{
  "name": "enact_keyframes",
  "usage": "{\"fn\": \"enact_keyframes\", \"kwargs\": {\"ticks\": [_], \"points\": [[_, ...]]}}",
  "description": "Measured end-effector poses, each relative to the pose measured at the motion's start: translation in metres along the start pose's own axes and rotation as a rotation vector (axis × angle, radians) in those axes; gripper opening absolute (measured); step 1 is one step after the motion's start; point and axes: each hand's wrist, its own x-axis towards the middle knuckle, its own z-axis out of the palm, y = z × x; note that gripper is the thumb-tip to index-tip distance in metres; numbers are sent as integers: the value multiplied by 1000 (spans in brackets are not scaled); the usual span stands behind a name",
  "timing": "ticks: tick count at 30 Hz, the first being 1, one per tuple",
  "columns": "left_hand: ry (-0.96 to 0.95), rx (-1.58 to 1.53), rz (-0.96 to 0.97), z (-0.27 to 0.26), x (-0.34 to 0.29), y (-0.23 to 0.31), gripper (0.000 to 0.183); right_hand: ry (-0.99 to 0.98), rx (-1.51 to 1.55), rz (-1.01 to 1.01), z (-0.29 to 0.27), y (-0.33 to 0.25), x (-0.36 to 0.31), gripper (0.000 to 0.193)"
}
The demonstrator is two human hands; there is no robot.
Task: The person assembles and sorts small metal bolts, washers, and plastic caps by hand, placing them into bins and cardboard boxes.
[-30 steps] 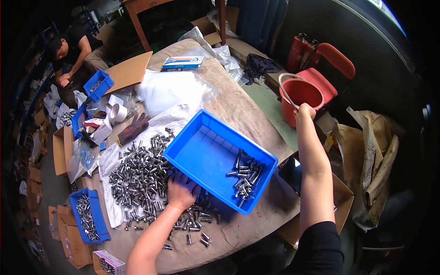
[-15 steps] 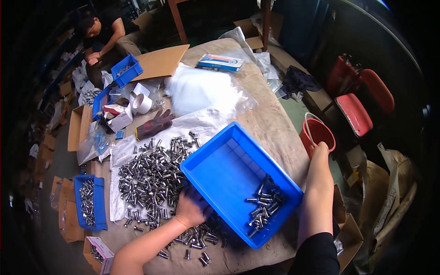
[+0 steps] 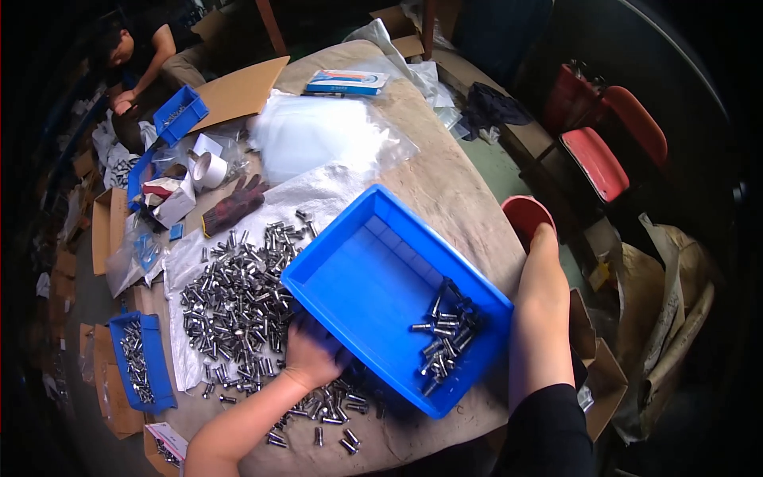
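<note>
A blue plastic bin (image 3: 373, 262) lies tilted over a heap of metal bolts (image 3: 238, 294), with several bolts (image 3: 449, 334) gathered in its right-hand corner. Against the bin's lower left side is my left hand (image 3: 312, 354), its fingers blurred and partly hidden under the bin's edge among the bolts. My right arm reaches past the right corner of the bin. At its end, my right hand (image 3: 544, 242) is at the near rim of a red bucket (image 3: 524, 215) beyond the table edge; its fingers are hidden from view.
Left of the heap stands another blue bin (image 3: 163, 374) of bolts. Behind the heap lie a work glove (image 3: 233, 207), a tape roll (image 3: 210, 170), clear plastic bags (image 3: 318, 139) and a flat box (image 3: 346, 82). A person (image 3: 143, 63) sits at far left. Red chair (image 3: 596, 163) at right.
The whole view has shifted, so most things appear farther left and higher. The bucket's handle, seen before, no longer shows. Both hands stay by the bin and the bucket.
</note>
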Motion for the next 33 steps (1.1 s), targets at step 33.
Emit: {"fn": "enact_keyframes", "kwargs": {"ticks": [33], "points": [[105, 1, -20, 4, -14, 2, 27, -375, -1424, -867, -40, -5, -123, 38]]}}
